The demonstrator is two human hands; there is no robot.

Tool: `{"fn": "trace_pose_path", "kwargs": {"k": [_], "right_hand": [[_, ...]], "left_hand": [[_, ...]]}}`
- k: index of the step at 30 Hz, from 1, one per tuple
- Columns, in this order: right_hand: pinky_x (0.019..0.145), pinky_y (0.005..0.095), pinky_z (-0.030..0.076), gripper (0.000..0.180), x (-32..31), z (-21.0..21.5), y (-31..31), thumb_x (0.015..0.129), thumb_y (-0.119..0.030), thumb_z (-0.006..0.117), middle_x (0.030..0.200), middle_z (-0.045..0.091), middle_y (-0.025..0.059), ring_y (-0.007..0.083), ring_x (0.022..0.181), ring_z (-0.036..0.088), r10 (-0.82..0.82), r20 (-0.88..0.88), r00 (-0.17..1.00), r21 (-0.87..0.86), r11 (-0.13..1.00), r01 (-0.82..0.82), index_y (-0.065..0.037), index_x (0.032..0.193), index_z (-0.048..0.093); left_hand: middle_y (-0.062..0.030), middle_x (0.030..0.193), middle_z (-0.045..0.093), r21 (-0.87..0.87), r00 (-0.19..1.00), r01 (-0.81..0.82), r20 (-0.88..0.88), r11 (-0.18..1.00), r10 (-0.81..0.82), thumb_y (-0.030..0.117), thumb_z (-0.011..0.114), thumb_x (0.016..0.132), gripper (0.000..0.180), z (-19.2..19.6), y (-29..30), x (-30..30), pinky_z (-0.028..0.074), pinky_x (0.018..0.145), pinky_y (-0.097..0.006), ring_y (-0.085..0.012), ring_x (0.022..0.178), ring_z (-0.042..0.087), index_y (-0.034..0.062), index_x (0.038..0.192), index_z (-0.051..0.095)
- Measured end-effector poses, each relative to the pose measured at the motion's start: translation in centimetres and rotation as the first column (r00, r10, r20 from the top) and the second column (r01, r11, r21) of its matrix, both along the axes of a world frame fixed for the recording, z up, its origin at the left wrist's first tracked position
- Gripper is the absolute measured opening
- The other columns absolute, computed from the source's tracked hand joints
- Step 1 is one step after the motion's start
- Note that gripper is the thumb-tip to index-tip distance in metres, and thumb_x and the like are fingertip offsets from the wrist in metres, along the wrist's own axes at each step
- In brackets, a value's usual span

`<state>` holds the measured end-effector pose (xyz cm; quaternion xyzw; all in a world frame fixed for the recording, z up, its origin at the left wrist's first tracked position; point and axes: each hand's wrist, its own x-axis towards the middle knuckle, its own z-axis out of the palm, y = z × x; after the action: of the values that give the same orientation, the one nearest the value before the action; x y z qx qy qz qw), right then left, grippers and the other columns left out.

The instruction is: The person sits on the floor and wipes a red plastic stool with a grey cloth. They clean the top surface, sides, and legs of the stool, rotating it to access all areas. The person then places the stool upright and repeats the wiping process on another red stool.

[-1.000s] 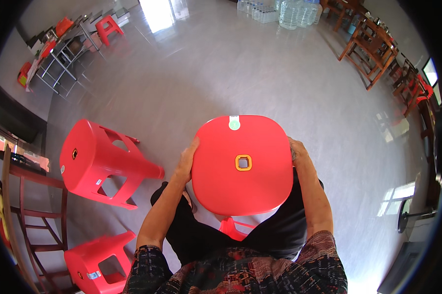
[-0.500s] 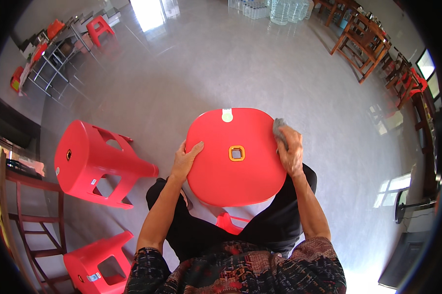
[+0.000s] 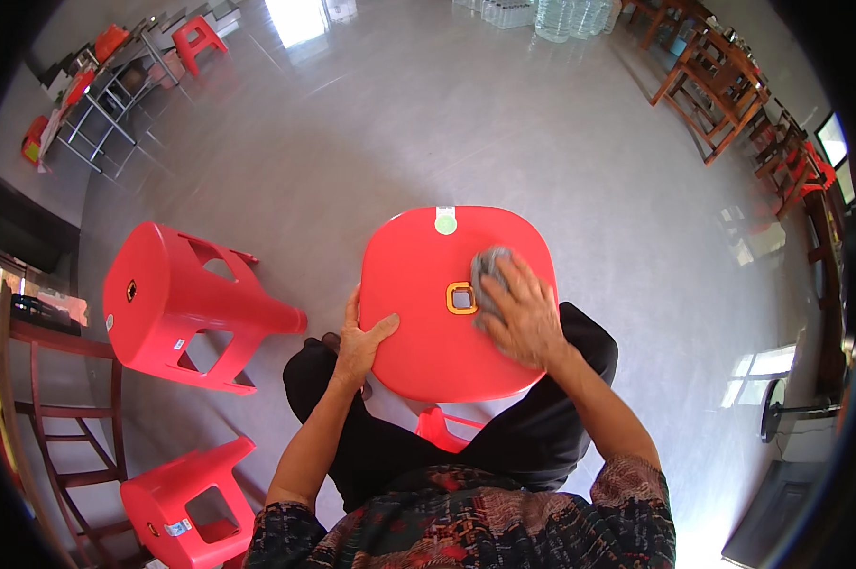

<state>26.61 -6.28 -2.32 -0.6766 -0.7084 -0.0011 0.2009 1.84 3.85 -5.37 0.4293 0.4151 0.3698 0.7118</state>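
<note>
The grey tiled floor (image 3: 504, 123) fills most of the view, with wooden chairs (image 3: 722, 85) along the right edge and a metal rack (image 3: 115, 104) at the upper left. A red stool (image 3: 186, 303) lies tipped on its side to the person's left, and another stool (image 3: 186, 503) stands lower left beside a dark wooden frame (image 3: 48, 417). The stool in hand (image 3: 418, 313), also red, rests against the person's lap with its seat facing up, a square orange-rimmed hole (image 3: 462, 298) at its middle and a pale round sticker (image 3: 445, 222) near the far edge. The left hand (image 3: 359, 346) clasps the seat's near-left rim, thumb on top and fingers curled under. The right hand (image 3: 518, 313) lies flat on the seat just right of the hole, pressing down a grey cloth (image 3: 489, 266), which looks bunched rather than folded, though the fingers hide most of it. Wiping would go best with the left hand's grip kept firm so the seat does not rock, and with even strokes that cover the rim and the edges of the hole.
</note>
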Motion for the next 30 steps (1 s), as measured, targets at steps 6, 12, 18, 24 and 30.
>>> {"fn": "trace_pose_path", "kwargs": {"k": [6,12,18,24,30], "right_hand": [[0.101,0.0495,0.036,0.053,1.7,-1.5,9.6,0.086,-0.032,0.062,0.145,0.034,0.0220,0.0389,0.133,0.037,-0.333,-0.032,0.942,0.086,0.938,0.334,-0.008,0.131,0.051],[0.101,0.0484,0.038,0.051,1.2,-2.3,11.4,0.085,-0.027,0.063,0.144,0.036,0.0227,0.0383,0.129,0.042,-0.336,-0.013,0.942,0.134,0.933,0.335,-0.007,0.130,0.052],[0.106,0.0488,0.035,0.049,-6.1,-0.7,4.6,0.080,-0.023,0.068,0.143,0.040,0.0214,0.0391,0.134,0.038,0.196,0.020,0.980,0.072,0.978,-0.197,-0.007,0.125,0.056],[0.108,0.0530,0.031,0.050,-9.6,0.5,2.5,0.079,-0.026,0.069,0.145,0.039,0.0161,0.0376,0.136,0.035,0.438,-0.048,0.898,-0.029,0.898,-0.439,-0.012,0.126,0.057],[0.110,0.0557,0.025,0.050,-9.0,-1.5,11.3,0.082,-0.032,0.065,0.146,0.038,0.0142,0.0368,0.134,0.036,0.154,0.045,0.987,0.069,0.985,-0.156,-0.016,0.128,0.057]], "left_hand": [[-0.0118,0.122,0.059,0.026,0.998,-0.047,0.044,0.999,0.046,0.009,0.074,0.082,0.081,-0.4,-0.2,0.3,0.051,0.092,-0.034,-0.0198,0.106,0.061,0.0043,0.146,0.025],[-0.0112,0.125,0.056,0.025,0.998,-0.043,0.036,0.999,0.042,0.010,0.073,0.082,0.080,-0.8,0.0,0.4,0.048,0.093,-0.032,-0.0191,0.110,0.058,0.0030,0.147,0.026],[-0.0124,0.129,0.055,0.043,0.989,-0.103,0.111,0.994,0.097,0.014,0.069,0.087,0.073,-3.7,0.5,0.3,0.046,0.095,-0.030,-0.0176,0.113,0.056,0.0005,0.146,0.029],[-0.0128,0.138,0.048,0.110,0.984,-0.177,0.039,0.978,0.174,0.021,0.052,0.098,0.053,-6.5,1.1,0.2,0.036,0.104,-0.028,-0.0170,0.125,0.045,-0.0014,0.143,0.036],[-0.0128,0.142,0.043,0.027,0.964,-0.187,0.198,0.982,0.178,0.023,0.051,0.099,0.052,-7.3,0.5,0.5,0.033,0.106,-0.028,-0.0166,0.127,0.042,-0.0016,0.143,0.038]]}}
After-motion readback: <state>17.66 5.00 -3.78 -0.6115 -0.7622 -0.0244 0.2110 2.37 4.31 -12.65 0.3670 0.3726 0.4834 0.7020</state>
